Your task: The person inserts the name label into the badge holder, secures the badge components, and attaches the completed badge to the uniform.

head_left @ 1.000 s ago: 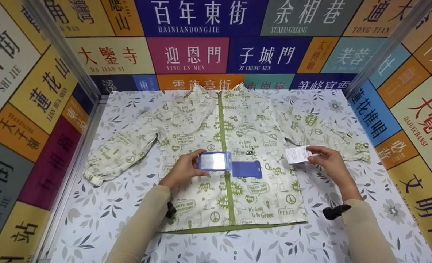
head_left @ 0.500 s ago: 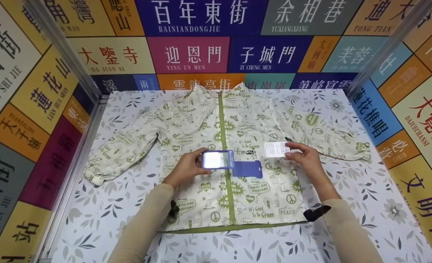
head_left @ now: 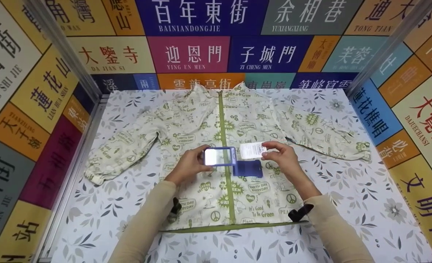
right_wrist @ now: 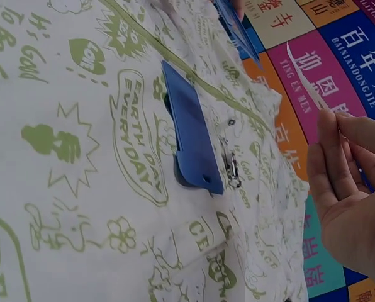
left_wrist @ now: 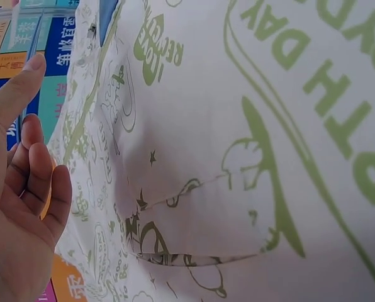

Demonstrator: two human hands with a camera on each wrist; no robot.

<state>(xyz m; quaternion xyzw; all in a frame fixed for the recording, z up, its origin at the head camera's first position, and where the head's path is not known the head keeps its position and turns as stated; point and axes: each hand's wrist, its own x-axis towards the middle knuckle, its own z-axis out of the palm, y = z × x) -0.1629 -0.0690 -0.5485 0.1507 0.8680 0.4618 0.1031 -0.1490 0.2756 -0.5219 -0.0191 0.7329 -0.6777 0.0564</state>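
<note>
Left hand [head_left: 190, 165]: thumb and fingers pinching one end of a blue-framed holder [head_left: 219, 157], above printed jacket [head_left: 243, 128]. Right hand [head_left: 284, 159]: fingertips pinching white card [head_left: 251, 150] near blue cover [head_left: 248, 169].

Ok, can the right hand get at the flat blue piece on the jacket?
Probably yes: the right hand is close by and nothing lies on the blue piece, but that hand pinches a white card, which may need putting down first.
</note>
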